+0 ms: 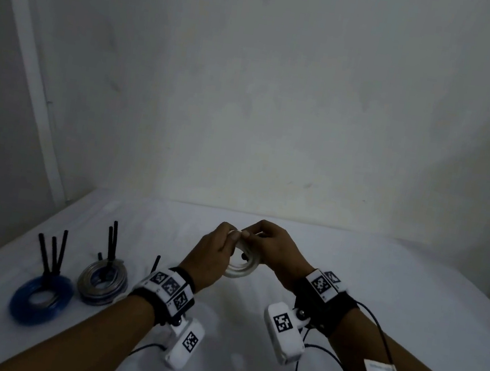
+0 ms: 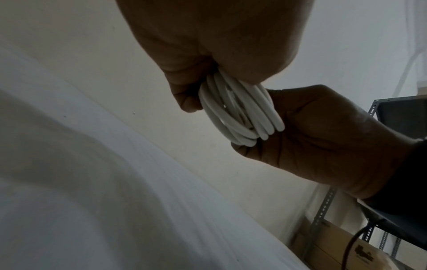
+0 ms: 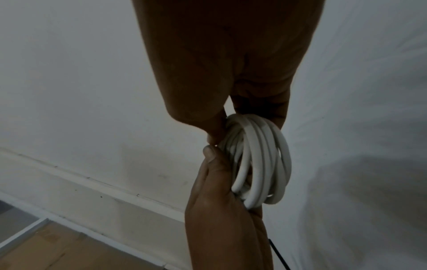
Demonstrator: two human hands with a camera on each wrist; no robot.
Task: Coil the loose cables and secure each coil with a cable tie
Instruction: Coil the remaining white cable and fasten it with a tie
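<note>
Two hands: we hold one white cable coil (image 1: 242, 266) up in the air, above the white worktop (image 1: 348, 296), out in front of us.
Left hand: our left hand (image 1: 210, 256) has its fingers (image 2: 187, 98) curled tight on one side of the coil.
Right hand: our right hand (image 1: 275, 253) pinches the top of the coil, fingers (image 3: 217, 131) pressed together on the loops.
How it feels: we think the coil is light and bendy. The loops look smooth, so they may slip and spring open if we let go.
Where to hold: we think the best spot is where all the loops bunch up, so one squeeze keeps them together.
Tie: we cannot see a tie on the white coil from here.
Done already: a blue coil (image 1: 41, 298) and a grey coil (image 1: 102, 283) lie on the worktop to our left, with black ties (image 1: 54, 252) sticking up.
Room: the worktop to our right and in front looks open. The wall (image 1: 282, 95) stands at the far edge, and the other coils sit near our left arm.
</note>
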